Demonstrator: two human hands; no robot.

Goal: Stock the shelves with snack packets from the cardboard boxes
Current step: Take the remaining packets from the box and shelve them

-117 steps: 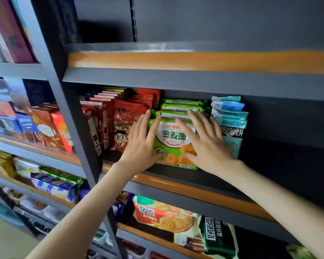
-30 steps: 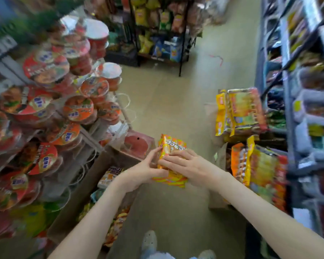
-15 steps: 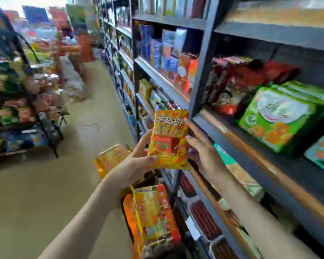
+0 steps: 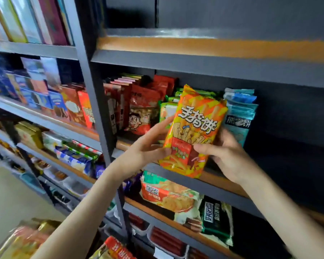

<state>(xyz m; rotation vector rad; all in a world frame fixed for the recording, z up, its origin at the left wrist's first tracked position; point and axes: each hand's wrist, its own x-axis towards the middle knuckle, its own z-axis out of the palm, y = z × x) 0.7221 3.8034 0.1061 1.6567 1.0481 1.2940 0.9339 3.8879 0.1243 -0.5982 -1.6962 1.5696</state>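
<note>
I hold an orange and yellow snack packet [image 4: 193, 131] upright in front of the middle shelf [image 4: 219, 184]. My left hand [image 4: 146, 148] grips its left edge, fingers behind and thumb on the front. My right hand [image 4: 224, 154] grips its lower right side, thumb across the front. Behind the packet stand green packets [image 4: 166, 111], red packets [image 4: 144, 113] to the left and pale blue packets [image 4: 239, 113] to the right. Loose orange and yellow packets [image 4: 24, 242] show blurred at the bottom left.
A grey upright post [image 4: 95, 113] divides the shelving bays. The shelf to the right of the blue packets [image 4: 292, 146] is dark and bare. The top shelf [image 4: 213, 47] has an orange strip. Biscuit packs [image 4: 168, 197] lie on the shelf below; boxes fill the left bay.
My view has swung from the aisle and boxes back to the shelf. The orange packet, picked up in both hands, has risen to the middle shelf, in front of the green packets.
</note>
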